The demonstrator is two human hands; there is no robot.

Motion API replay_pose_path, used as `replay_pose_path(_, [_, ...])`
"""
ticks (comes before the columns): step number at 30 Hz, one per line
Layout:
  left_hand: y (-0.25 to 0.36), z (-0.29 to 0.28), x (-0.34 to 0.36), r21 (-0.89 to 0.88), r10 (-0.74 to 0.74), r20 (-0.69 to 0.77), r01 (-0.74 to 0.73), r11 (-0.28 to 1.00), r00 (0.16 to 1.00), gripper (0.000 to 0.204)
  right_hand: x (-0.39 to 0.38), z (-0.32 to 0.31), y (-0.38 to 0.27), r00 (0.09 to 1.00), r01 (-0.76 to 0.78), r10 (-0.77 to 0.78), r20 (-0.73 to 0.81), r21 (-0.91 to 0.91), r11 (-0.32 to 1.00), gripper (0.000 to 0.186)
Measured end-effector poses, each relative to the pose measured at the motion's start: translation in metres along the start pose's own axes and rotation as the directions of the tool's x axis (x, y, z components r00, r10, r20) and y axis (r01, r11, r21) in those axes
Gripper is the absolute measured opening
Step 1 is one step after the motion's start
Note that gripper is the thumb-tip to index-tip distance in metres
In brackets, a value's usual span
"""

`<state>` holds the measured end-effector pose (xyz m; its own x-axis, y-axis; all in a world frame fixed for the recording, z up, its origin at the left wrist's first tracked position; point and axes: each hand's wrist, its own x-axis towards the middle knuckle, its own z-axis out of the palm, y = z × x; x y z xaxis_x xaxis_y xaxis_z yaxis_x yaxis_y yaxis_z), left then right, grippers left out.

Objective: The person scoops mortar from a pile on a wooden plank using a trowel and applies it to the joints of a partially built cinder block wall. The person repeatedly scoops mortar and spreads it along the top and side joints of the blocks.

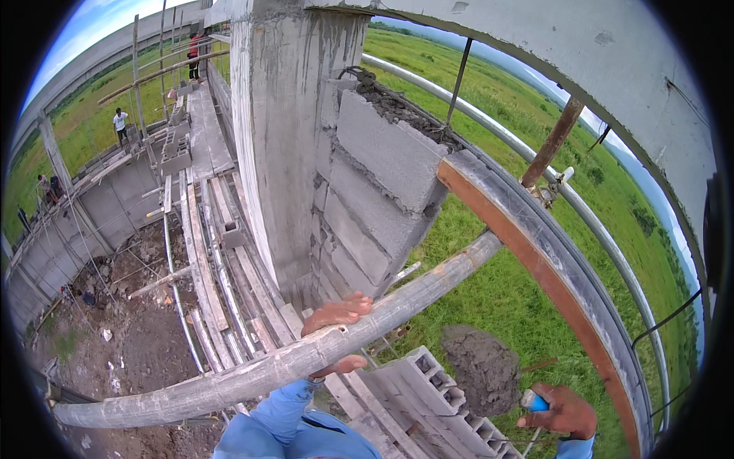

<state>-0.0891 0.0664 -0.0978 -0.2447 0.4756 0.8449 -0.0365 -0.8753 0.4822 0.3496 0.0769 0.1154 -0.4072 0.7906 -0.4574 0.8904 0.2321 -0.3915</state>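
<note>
Head camera was the one view I had from my distant seat, and it looked down past blue-clothed legs [313, 437] on a raised work site. I saw the left hand [336, 312] wrapped around a thick, round grey pole [229, 385] that crossed in front of the body, its fingers closed over the upper side and the wrist showing below. The right hand [564, 411], out at the lower right, had its fingers curled around a small blue object [540, 402] with a pale end; I could not tell what it was, since the palm hid the rest. Near that hand sat a lump of grey mortar [480, 369], and I could not make out what carried it. Just left of the lump, hollow blocks [417, 382] stood in a row, with long planks [375, 402] alongside them. Beyond the pole I saw a concrete column [287, 153] and, against its right side, a block wall [367, 199] topped with rough mortar. A long board with a brown face [535, 279] ran from that wall down the right, inside a pale metal pipe [608, 239]. Far off at the upper left, a person in a white top [120, 125] stood near the scaffolding.
</note>
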Motion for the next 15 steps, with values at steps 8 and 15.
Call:
replay_pose_path(8, [0.007, -0.004, 0.02, 0.111, 0.033, 0.03, -0.036, 0.993, 0.999, 0.066, 0.146, -0.159, -0.204, 0.963, 0.239, -0.209, -0.17, 0.181, 0.954, 0.054])
replay_pose_path(15, [0.015, -0.011, 0.022, 0.134, -0.071, 0.046, 0.065, 0.989, 0.996, 0.052, 0.324, -0.218, -0.319, 0.902, 0.362, -0.288, -0.32, 0.198, 0.911, 0.032])
